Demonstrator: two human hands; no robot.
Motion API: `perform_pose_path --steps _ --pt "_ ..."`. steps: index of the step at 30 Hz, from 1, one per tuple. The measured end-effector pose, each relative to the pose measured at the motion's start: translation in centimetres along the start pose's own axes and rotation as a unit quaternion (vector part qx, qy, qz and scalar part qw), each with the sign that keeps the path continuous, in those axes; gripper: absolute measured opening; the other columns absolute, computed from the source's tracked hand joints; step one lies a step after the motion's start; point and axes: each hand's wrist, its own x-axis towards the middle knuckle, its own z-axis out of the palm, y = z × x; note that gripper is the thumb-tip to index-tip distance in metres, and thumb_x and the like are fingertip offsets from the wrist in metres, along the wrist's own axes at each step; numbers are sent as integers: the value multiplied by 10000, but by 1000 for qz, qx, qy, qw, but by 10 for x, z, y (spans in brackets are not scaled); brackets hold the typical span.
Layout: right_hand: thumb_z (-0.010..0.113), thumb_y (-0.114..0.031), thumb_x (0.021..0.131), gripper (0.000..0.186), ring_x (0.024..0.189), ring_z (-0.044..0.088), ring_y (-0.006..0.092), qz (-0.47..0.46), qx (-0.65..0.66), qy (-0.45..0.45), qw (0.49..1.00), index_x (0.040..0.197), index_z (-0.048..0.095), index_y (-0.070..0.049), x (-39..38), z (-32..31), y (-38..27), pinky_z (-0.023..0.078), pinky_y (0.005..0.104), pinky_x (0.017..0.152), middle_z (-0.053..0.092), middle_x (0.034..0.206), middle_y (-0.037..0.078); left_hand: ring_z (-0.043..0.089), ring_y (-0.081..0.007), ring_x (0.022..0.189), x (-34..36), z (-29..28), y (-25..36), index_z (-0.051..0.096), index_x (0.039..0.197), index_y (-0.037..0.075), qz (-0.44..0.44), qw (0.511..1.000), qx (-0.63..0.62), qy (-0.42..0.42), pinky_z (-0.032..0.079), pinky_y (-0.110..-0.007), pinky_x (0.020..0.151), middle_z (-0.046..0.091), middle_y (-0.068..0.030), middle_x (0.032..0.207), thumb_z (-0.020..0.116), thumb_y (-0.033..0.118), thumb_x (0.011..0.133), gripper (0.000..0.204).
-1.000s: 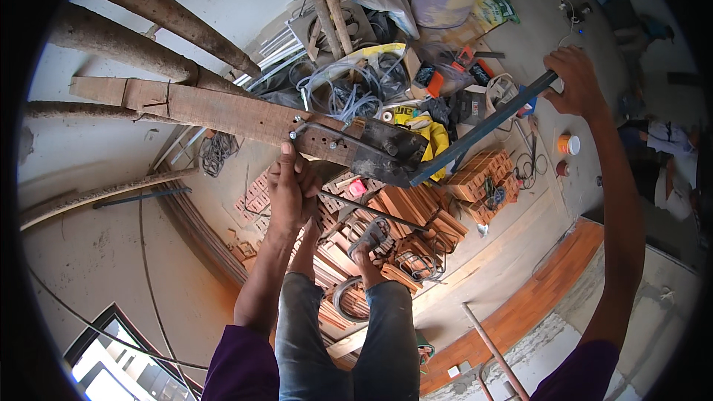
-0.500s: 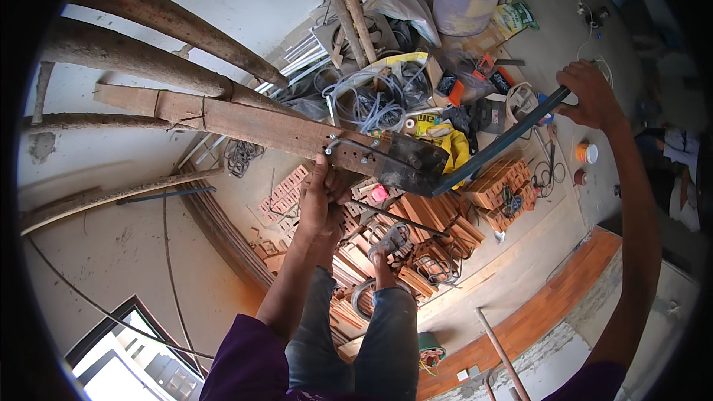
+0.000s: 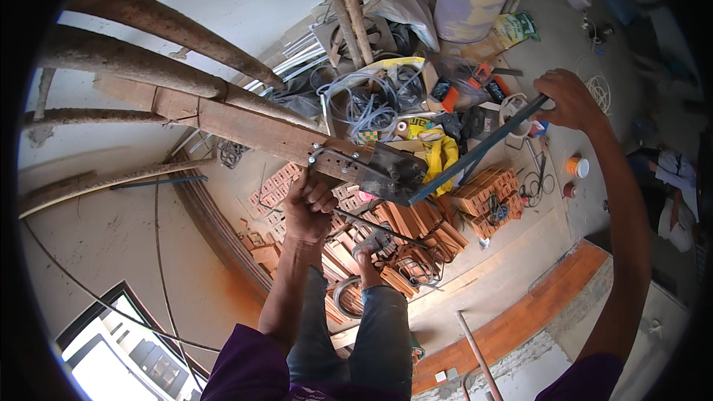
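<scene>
A long wooden board (image 3: 245, 128) reaches in from the left, with a dark metal plate (image 3: 401, 167) and several bolts (image 3: 343, 165) at its near end. A thin bent metal rod (image 3: 379, 226) passes by the bolts, and its free length slants down to the right. My left hand (image 3: 309, 206) is closed around the rod just below the board's edge. At the right, my right hand (image 3: 568, 102) wraps round the upper end of a long dark metal bar (image 3: 483, 147). The bar's lower end meets the plate's right edge; exactly how they join is hidden.
Rusty poles (image 3: 163, 67) cross at the upper left. Below the board lie stacked red hollow bricks (image 3: 486, 197) and coiled cable (image 3: 416, 267). Boxes, clear tubing (image 3: 379, 108) and bags crowd the middle. A pole (image 3: 479, 353) leans at lower right; another person (image 3: 672, 204) is at far right.
The view has shifted a little. My right hand and the bar's upper end have come slightly left. My left thumb has moved down off the board's edge, and the fingers now wrap the rod.
</scene>
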Motion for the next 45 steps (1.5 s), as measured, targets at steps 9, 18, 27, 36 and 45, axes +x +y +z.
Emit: perform_pose_path --steps 9,18,27,36,45 --pt "780 -377 614 436 731 519 337 -10 6 7 1000 707 528 -33 -5 1 6 392 429 702 504 665 127 183 -78 463 0 -2 -6 317 639 190 23 999 -6 -25 218 -253 489 190 75 525 380 356 1030 429" --pt "759 -330 537 423 704 519 369 -2 -2 108 994 733 535 -28 -28 50 10 382 452 672 517 674 153 153 -67 454 0 -4 -12 322 650 197 68 996 45 -32 183 -241 439 158 80 532 422 338 1022 410" --pt "761 -317 536 409 684 515 360 63 -29 160 985 711 515 -41 -54 70 -12 385 446 656 498 658 130 193 -73 477 0 -10 -6 322 660 183 63 994 61 -64 221 -239 452 187 72 546 451 349 1017 414" --pt "840 -212 530 400 649 542 303 147 17 135 980 802 578 -80 -117 104 -53 404 413 637 534 659 81 163 -78 450 -4 -8 -7 312 652 192 52 997 42 -31 215 -252 449 165 71 532 382 335 1036 416" --pt "846 -309 562 392 679 562 287 96 21 99 990 749 583 -87 -92 66 -28 419 414 659 562 662 64 175 -74 465 -2 5 -4 334 658 188 39 996 81 6 234 -248 472 184 77 530 407 346 1028 408"
